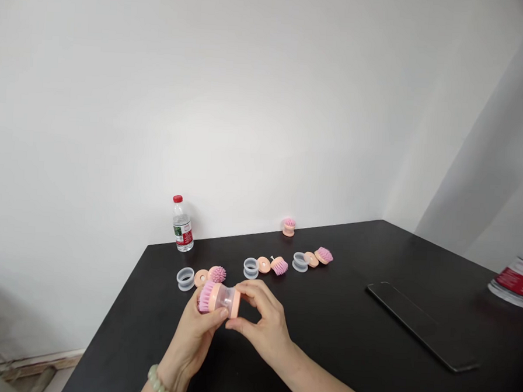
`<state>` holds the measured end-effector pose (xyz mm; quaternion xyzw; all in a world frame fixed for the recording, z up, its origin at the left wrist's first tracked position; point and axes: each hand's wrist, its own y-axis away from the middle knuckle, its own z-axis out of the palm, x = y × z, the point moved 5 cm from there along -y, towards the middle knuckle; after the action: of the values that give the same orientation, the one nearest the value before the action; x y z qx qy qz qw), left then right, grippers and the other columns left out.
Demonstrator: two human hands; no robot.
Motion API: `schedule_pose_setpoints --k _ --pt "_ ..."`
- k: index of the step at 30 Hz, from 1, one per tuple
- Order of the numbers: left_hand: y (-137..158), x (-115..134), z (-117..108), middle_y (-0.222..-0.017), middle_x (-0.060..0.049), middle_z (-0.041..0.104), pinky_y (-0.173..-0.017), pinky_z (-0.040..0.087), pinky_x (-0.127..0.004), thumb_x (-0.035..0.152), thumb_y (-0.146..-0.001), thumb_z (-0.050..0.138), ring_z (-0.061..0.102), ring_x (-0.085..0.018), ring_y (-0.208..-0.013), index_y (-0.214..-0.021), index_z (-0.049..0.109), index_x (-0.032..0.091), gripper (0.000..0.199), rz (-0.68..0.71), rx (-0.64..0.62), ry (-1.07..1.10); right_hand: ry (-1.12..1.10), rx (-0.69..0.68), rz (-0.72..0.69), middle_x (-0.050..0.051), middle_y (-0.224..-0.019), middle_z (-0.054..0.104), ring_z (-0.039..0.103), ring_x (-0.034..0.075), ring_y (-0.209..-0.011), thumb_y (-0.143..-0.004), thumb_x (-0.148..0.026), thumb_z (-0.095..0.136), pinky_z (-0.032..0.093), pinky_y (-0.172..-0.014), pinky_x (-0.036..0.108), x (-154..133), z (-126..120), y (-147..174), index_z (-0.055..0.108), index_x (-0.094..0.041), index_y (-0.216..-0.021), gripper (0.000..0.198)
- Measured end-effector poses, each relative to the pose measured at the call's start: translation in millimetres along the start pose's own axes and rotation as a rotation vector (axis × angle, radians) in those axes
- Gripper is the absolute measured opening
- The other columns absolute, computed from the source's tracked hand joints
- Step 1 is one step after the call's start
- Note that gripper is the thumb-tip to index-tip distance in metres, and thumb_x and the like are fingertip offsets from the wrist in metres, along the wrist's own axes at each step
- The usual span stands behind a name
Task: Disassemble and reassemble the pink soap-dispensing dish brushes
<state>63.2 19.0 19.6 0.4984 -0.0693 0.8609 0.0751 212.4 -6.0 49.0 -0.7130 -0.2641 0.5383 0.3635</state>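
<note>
Between my two hands is a small scrubbing brush (225,298) with pink bristles, a clear waisted middle and a peach end cap, lying on its side in the air above the black table. My left hand (199,327) wraps round the bristle end and the clear body, thumb along the front. With thumb and fingers, my right hand (264,319) pinches the peach cap. Just behind them lie a clear ring (186,278), a peach disc (201,277) and a pink bristle head (217,274), the last two partly overlapped by the held brush and hand.
Farther right are two more sets, each with a clear ring (251,268), a peach disc (264,265) and a bristle head (279,266). A whole-looking brush (288,227) and a water bottle (183,227) stand by the wall. A dark flat panel (416,324) lies right.
</note>
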Motion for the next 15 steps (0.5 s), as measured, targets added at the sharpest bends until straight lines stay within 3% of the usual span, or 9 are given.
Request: schedule_pose_setpoints --k 4,9,12,15 --pt "3 1 5 -0.087 -0.003 0.068 -0.074 0.049 -0.027 0.021 -0.057 0.093 0.062 -0.017 -0.079 -0.100 0.068 0.019 0.050 0.006 -0.036 -0.036 -0.031 -0.022 0.115 0.001 -0.073 0.065 0.066 0.016 -0.064 -0.080 -0.048 0.076 0.058 -0.058 0.026 7 -1 -1 0.062 -0.021 -0.083 0.031" --pt "6 1 10 -0.085 -0.002 0.068 -0.074 0.049 -0.026 0.019 -0.058 0.092 0.061 -0.015 -0.077 -0.100 0.068 0.019 0.049 0.026 -0.056 -0.042 -0.159 -0.190 0.368 -0.003 -0.051 0.059 0.057 0.013 -0.044 -0.092 -0.059 0.055 0.047 -0.046 0.023 20 7 -1 0.049 -0.022 -0.067 0.045" --pt "5 2 9 -0.091 -0.004 0.069 -0.077 0.051 -0.030 0.020 -0.061 0.091 0.063 -0.018 -0.081 -0.105 0.066 0.020 0.051 0.042 -0.036 -0.020 -0.181 -0.285 0.398 -0.001 -0.060 0.062 0.060 0.014 -0.048 -0.093 -0.070 0.043 0.049 -0.047 0.023 25 10 2 0.058 -0.020 -0.083 0.053" --pt "3 3 8 -0.099 -0.005 0.071 -0.082 0.052 -0.033 0.020 -0.064 0.089 0.066 -0.021 -0.089 -0.112 0.064 0.021 0.055 0.034 -0.006 0.014 -0.160 -0.271 0.313 0.006 -0.089 0.066 0.067 0.018 -0.069 -0.089 -0.073 0.048 0.056 -0.056 0.027 25 9 3 0.055 -0.019 -0.124 0.065"
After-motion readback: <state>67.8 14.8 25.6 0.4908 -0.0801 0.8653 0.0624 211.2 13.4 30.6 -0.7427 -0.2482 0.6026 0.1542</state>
